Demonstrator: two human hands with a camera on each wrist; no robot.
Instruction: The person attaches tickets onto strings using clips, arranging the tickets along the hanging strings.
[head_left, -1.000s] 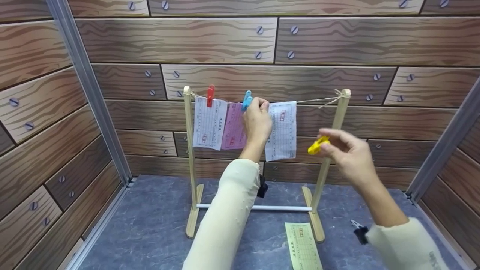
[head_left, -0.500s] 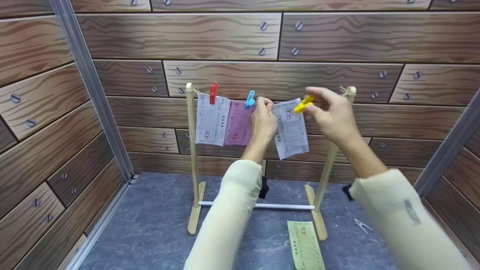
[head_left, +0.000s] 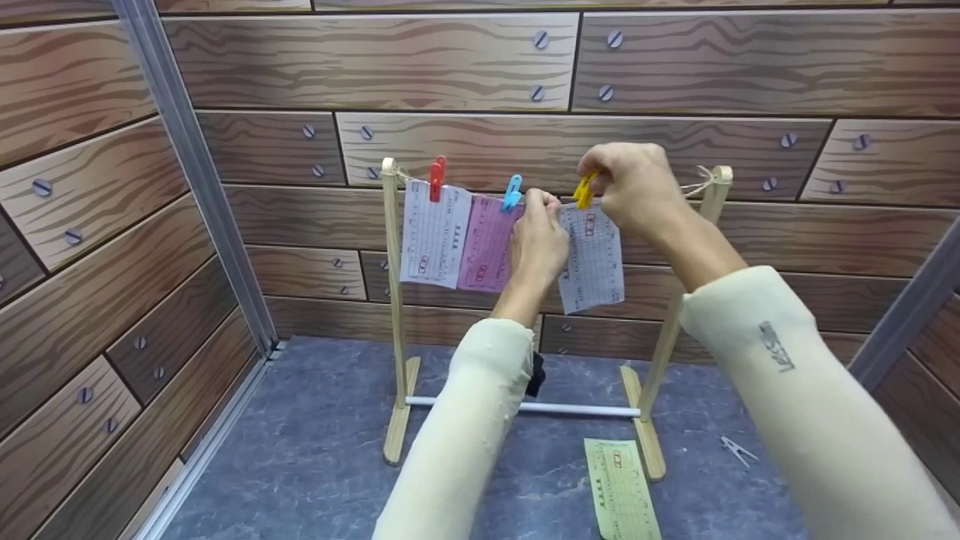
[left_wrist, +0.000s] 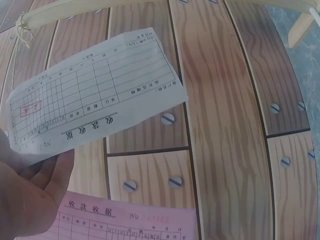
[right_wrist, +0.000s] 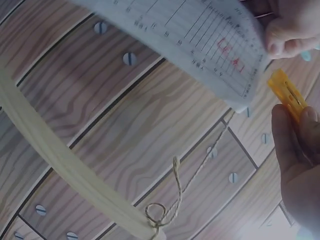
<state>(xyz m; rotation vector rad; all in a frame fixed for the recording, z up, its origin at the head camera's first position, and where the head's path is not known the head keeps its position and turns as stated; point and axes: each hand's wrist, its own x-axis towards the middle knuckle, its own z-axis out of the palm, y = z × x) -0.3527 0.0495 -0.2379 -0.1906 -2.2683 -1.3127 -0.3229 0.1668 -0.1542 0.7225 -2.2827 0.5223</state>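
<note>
Pinches white slip [head_left: 592, 259] by upper corner in left grip [head_left: 541, 244], hung lengthwise downward on that grip's right; holds yellow clip [head_left: 584, 193] in right grip [head_left: 637, 184], nose down just beside slip's top edge, close to left grip, likely obstruction. Includes, leftward of left grip, pink slip [head_left: 489, 244] under blue clip [head_left: 512, 193], then second white slip [head_left: 433, 236] under red clip [head_left: 436, 180]. Lists, on bench [head_left: 300, 435] below right grip, green slip [head_left: 621, 487] and, farther right, metal clip [head_left: 739, 452].
</note>
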